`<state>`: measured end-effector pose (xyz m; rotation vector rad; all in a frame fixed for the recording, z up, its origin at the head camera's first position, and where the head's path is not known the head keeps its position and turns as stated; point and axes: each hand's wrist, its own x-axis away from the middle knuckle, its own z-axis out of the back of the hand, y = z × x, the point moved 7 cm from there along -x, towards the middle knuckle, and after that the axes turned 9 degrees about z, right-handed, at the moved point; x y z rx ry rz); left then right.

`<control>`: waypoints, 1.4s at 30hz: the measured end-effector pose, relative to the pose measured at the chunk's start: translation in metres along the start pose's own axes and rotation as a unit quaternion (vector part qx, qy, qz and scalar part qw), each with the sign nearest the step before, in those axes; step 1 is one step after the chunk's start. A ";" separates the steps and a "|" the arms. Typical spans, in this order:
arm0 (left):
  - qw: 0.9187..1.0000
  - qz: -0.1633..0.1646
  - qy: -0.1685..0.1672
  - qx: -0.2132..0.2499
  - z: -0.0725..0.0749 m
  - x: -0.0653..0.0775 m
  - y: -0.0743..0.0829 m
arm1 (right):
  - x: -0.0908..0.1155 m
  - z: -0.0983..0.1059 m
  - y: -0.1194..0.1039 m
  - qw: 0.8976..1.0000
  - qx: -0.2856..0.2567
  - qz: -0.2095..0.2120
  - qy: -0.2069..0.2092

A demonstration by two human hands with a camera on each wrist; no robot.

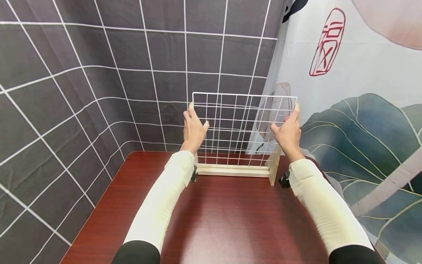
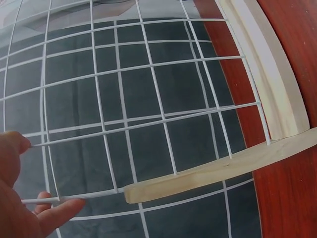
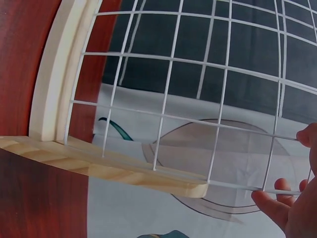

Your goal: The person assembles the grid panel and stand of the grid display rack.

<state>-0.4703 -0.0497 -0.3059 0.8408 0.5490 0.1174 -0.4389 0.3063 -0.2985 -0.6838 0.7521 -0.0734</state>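
A white wire grid panel (image 1: 244,128) stands upright in a pale wooden frame (image 1: 234,171) toward the far side of the table. By its left edge, my left hand (image 1: 193,128) grips the wire, with thumb and fingers about the side rod. My right hand (image 1: 288,131) holds the opposite side at about the same height. In the left wrist view the panel's lower edge meets the wooden base rail (image 2: 277,74), and its side runs along a wooden upright (image 2: 198,173). The right wrist view shows the matching upright (image 3: 138,173) with the panel's side rod along it.
The reddish-brown table (image 1: 230,216) lies below the frame. A dark cloth with white grid lines (image 1: 132,88) hangs behind and at the left. At the right hangs a white curtain (image 1: 369,69) with leaf patterns. Black devices sit at both wrists, one seen at the right (image 1: 285,179).
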 end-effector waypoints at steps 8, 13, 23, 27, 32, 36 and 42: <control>1.000 0.001 -0.003 0.000 -0.006 0.007 -0.007 | 0.008 -0.004 0.008 1.000 0.006 -0.007 -0.003; 1.000 0.006 -0.006 0.002 -0.010 0.011 -0.012 | 0.010 -0.005 0.011 1.000 0.006 -0.003 -0.003; 1.000 0.000 0.000 -0.016 -0.012 0.012 -0.017 | 0.013 -0.008 0.011 1.000 0.010 0.002 -0.002; 1.000 0.007 0.001 -0.022 -0.010 0.010 -0.019 | 0.011 -0.010 0.008 1.000 0.007 0.006 -0.002; 1.000 -0.015 -0.001 -0.023 -0.009 0.008 -0.019 | 0.010 -0.013 0.008 1.000 0.001 0.004 -0.010; 0.999 -0.020 -0.021 -0.032 -0.010 0.008 -0.027 | 0.014 -0.014 0.010 0.999 0.008 0.007 -0.044; 0.997 -0.052 -0.041 -0.038 0.004 -0.003 -0.029 | 0.013 -0.006 0.010 0.996 0.019 0.081 -0.040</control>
